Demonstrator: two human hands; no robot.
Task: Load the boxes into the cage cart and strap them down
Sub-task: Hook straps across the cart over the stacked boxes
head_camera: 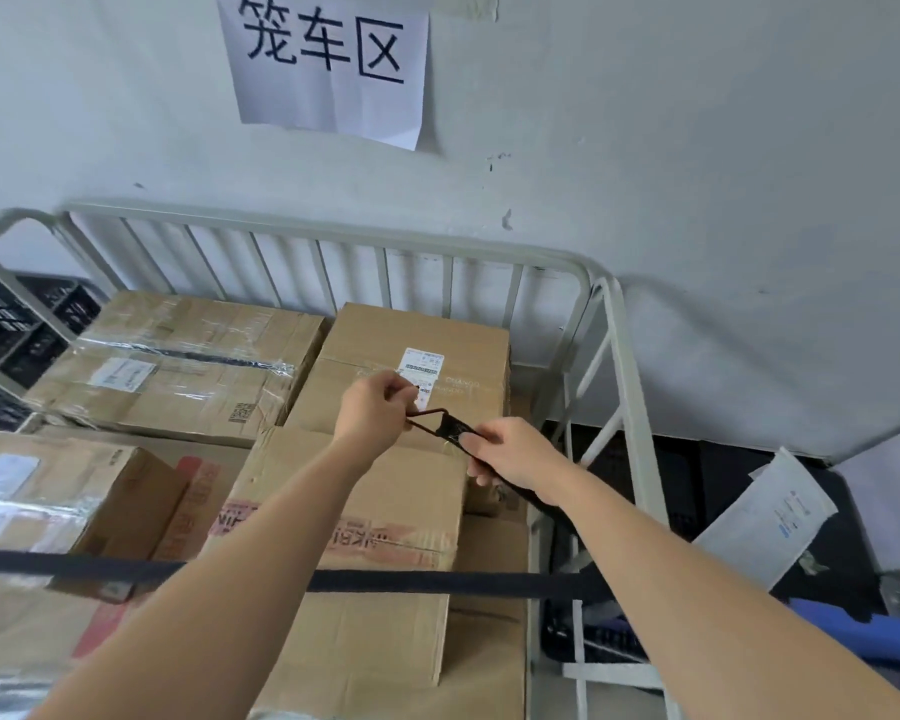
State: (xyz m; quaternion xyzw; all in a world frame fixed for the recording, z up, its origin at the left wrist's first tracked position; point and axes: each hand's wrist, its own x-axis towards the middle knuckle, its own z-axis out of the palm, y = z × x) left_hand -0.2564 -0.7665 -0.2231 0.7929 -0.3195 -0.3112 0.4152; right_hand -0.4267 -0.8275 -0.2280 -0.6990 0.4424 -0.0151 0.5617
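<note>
Boxes (417, 356) sit stacked in the cart (333, 236). The strap (457, 430) is gripped by the right hand (515, 457), and its hook (423, 428) is pinched by the left hand (372, 413). Strap to be kept untwisted and drawn taut before hooking.

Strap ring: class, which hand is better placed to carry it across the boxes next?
Probably the left hand: its grip pinches the metal ring and it is nearer the cart's left rail; the right hand grips the strap behind the ring.
</note>
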